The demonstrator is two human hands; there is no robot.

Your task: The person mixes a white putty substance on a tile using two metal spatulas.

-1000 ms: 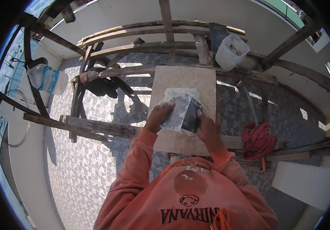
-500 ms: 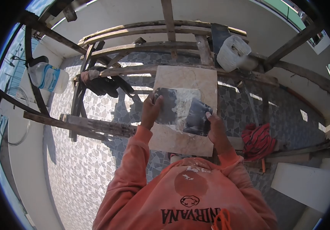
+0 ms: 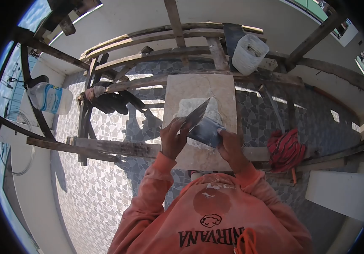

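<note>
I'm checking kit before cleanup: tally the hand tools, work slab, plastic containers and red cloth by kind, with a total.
Wide scrapers: 2
Stone-look slab: 1
White plastic tub: 1
Blue-labelled plastic jug: 1
Red-and-dark cloth: 1
Total: 6

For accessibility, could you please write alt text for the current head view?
A person's left hand holds a flat dark scraper, and the right hand a broad dark-blue scraper, over white paste on a beige rectangular board. Weathered wooden beams surround it, with a white plastic container beyond and a red-and-black cloth at right.
</note>
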